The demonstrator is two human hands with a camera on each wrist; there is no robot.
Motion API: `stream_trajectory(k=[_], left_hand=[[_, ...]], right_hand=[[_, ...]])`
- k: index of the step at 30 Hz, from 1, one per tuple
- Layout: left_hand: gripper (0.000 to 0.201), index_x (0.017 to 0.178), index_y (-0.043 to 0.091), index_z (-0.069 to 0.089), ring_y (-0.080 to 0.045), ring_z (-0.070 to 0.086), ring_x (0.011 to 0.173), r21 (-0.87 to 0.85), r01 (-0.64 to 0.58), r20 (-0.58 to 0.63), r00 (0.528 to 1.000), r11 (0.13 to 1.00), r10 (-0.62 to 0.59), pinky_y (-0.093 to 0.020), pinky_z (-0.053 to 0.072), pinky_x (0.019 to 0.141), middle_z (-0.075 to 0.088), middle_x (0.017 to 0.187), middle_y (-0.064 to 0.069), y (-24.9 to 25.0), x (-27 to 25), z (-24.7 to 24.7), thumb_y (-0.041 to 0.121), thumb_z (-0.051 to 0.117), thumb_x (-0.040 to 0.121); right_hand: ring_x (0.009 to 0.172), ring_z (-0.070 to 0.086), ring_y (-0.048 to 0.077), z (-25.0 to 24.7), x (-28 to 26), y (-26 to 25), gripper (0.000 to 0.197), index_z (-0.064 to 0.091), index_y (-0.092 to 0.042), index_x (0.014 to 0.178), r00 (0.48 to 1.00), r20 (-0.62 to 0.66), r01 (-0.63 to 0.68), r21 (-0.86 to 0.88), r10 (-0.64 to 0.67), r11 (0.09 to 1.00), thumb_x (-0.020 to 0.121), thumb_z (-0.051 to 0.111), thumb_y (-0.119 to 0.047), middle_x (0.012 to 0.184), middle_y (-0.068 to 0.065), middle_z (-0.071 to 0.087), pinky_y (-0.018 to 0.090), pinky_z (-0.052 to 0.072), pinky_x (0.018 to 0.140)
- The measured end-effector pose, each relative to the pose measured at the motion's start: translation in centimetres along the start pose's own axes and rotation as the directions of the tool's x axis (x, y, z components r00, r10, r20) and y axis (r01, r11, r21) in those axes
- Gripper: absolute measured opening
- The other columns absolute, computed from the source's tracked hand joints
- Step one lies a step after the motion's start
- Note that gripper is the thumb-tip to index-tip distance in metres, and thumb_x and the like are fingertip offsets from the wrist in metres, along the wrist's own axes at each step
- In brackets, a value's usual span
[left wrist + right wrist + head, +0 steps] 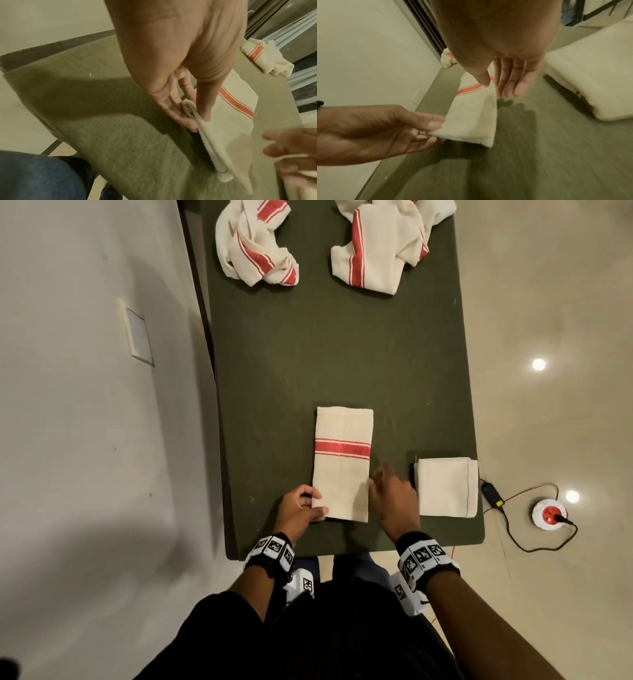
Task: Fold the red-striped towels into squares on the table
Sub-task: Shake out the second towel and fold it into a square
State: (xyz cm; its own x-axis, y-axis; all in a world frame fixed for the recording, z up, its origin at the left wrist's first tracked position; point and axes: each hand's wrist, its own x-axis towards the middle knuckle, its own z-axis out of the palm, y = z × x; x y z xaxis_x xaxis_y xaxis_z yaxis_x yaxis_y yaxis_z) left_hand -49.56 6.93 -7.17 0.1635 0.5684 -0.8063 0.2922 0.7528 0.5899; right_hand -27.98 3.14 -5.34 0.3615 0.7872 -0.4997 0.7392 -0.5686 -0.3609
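My left hand (pixel 298 507) pinches the near left corner of the long folded towel (pixel 342 463) on the table (pixel 342 354), thumb on top. My right hand (pixel 394 498) hovers just right of this towel, fingers straight, holding nothing. The finished square towel (pixel 445 486) lies further right; two crumpled towels (pixel 255 241) lie far beyond.

- We stood in what looked like a plain indoor room, perhaps a home.
- Ahead of our left hand (pixel 298 508) lay a dark green table (pixel 342 354).
- Left of it rose a bare wall (pixel 85 371); right of it, glossy floor tiles (pixel 548 302) and a power socket (pixel 549 514).
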Motion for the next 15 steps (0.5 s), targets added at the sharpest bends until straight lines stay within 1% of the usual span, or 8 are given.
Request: stream_trajectory(k=[1, 3, 5, 7, 8, 10, 13, 15], left_hand=[[0.032, 0.1, 0.006, 0.063, -0.024, 0.068, 0.077, 0.006, 0.009, 0.009, 1.0, 1.0, -0.009, -0.029, 0.058, 0.07, 0.071, 0.085, -0.011, 0.0, -0.1, -0.1, -0.014, 0.076, 0.078], [0.041, 0.107, 0.005, 0.065, -0.017, 0.068, 0.077, 0.01, 0.02, 0.022, 1.0, 1.0, -0.021, -0.024, 0.056, 0.069, 0.072, 0.089, -0.008, -0.1, -0.3, -0.2, -0.017, 0.077, 0.074], [0.045, 0.112, 0.001, 0.063, -0.012, 0.068, 0.074, 0.0, 0.017, 0.021, 1.0, 1.0, -0.017, -0.02, 0.056, 0.068, 0.071, 0.092, -0.011, -0.2, -0.5, -0.1, -0.021, 0.075, 0.074], [0.042, 0.111, 0.0, 0.062, -0.013, 0.07, 0.071, -0.028, 0.003, 0.005, 1.0, 1.0, -0.003, -0.021, 0.058, 0.067, 0.072, 0.091, -0.017, -0.4, -0.6, 0.0, -0.022, 0.072, 0.077], [0.039, 0.11, -0.001, 0.061, -0.017, 0.071, 0.07, -0.046, -0.006, 0.001, 1.0, 0.999, 0.006, -0.022, 0.059, 0.067, 0.072, 0.09, -0.02, -0.4, -0.6, 0.1, -0.022, 0.071, 0.079], [0.034, 0.109, 0.0, 0.061, -0.025, 0.073, 0.075, -0.068, -0.02, -0.006, 1.0, 0.997, 0.02, -0.025, 0.061, 0.067, 0.073, 0.089, -0.024, -0.7, -0.5, 0.1, -0.019, 0.07, 0.082], [0.026, 0.112, -0.002, 0.06, -0.031, 0.076, 0.083, -0.095, -0.022, -0.005, 1.0, 0.995, 0.022, -0.027, 0.063, 0.069, 0.075, 0.097, -0.028, -1.2, -0.4, 0.1, -0.013, 0.067, 0.089], [0.023, 0.115, -0.004, 0.059, -0.035, 0.077, 0.088, -0.111, -0.02, -0.01, 1.0, 0.994, 0.019, -0.029, 0.063, 0.07, 0.075, 0.101, -0.029, -1.5, -0.5, 0.2, -0.009, 0.066, 0.093]], right_hand=[[0.085, 0.067, 0.036, -0.3, 0.6, -0.8, 0.012, 0.059, -0.016, 0.112, 0.997, -0.041, 0.067, 0.051, -0.065, 0.996, 0.103, 0.057, -0.024, 0.098, 0.009, 0.072, 0.035, 0.043, 0.066], [0.084, 0.068, 0.032, 0.0, 2.3, -2.1, 0.018, 0.06, -0.016, 0.115, 0.98, -0.034, 0.2, 0.143, -0.197, 0.969, 0.099, 0.056, -0.011, 0.101, 0.008, 0.072, 0.034, 0.045, 0.066], [0.09, 0.068, 0.031, 1.0, 3.9, -2.9, 0.03, 0.062, -0.013, 0.118, 0.96, 0.056, 0.257, 0.2, -0.273, 0.945, 0.094, 0.051, 0.001, 0.109, 0.009, 0.069, 0.038, 0.053, 0.075], [0.099, 0.067, 0.031, 1.5, 4.8, -3.4, 0.044, 0.063, -0.008, 0.121, 0.941, 0.145, 0.271, 0.215, -0.306, 0.938, 0.086, 0.046, 0.012, 0.117, 0.011, 0.065, 0.043, 0.055, 0.087], [0.1, 0.067, 0.029, 1.3, 5.1, -3.4, 0.047, 0.064, -0.007, 0.121, 0.938, 0.157, 0.268, 0.236, -0.309, 0.934, 0.084, 0.044, 0.014, 0.117, 0.012, 0.066, 0.042, 0.055, 0.09], [0.096, 0.068, 0.022, 0.6, 4.9, -2.5, 0.043, 0.067, -0.011, 0.118, 0.949, 0.098, 0.261, 0.292, -0.3, 0.92, 0.087, 0.046, 0.011, 0.109, 0.006, 0.072, 0.034, 0.055, 0.086], [0.084, 0.07, 0.016, 0.0, 2.4, 0.6, 0.024, 0.067, -0.018, 0.107, 0.99, -0.007, 0.134, 0.35, -0.14, 0.927, 0.091, 0.061, -0.001, 0.093, -0.004, 0.073, 0.03, 0.053, 0.075], [0.082, 0.07, 0.012, 0.4, -0.3, 2.8, 0.015, 0.066, -0.019, 0.103, 0.999, 0.021, 0.038, 0.391, -0.05, 0.92, 0.092, 0.068, -0.01, 0.089, -0.006, 0.073, 0.03, 0.055, 0.075]])
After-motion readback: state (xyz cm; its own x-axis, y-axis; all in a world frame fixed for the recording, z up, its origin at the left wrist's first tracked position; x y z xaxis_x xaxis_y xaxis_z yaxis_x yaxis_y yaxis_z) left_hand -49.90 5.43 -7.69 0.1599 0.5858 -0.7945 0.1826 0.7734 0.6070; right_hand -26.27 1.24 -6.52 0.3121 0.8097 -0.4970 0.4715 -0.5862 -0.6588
